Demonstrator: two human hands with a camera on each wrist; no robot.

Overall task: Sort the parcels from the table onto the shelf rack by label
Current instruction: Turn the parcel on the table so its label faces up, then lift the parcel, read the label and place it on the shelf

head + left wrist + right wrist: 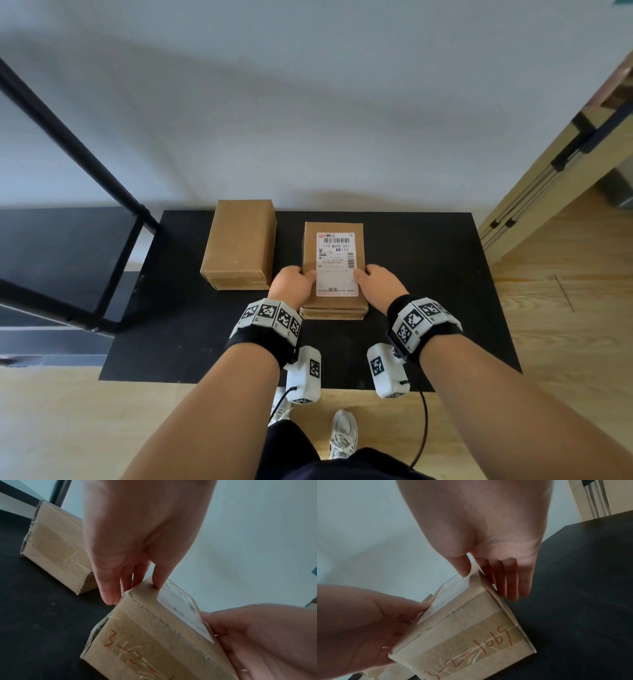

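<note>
Table (428, 274), black, against a pale wall (308, 102); labelled parcel (334, 270) on it beside a plain parcel (239, 245). Left wrist: left hand (137, 534) clasps its side, thumb on top. Right wrist: right hand (488, 527) mirrors that.

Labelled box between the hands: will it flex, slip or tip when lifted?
The labelled box looks like stiff taped cardboard, so it probably won't flex. Left hand and right hand flank its sides, thumbs on top, so slipping seems unlikely. It lies flat and low, so it shouldn't tip.
</note>
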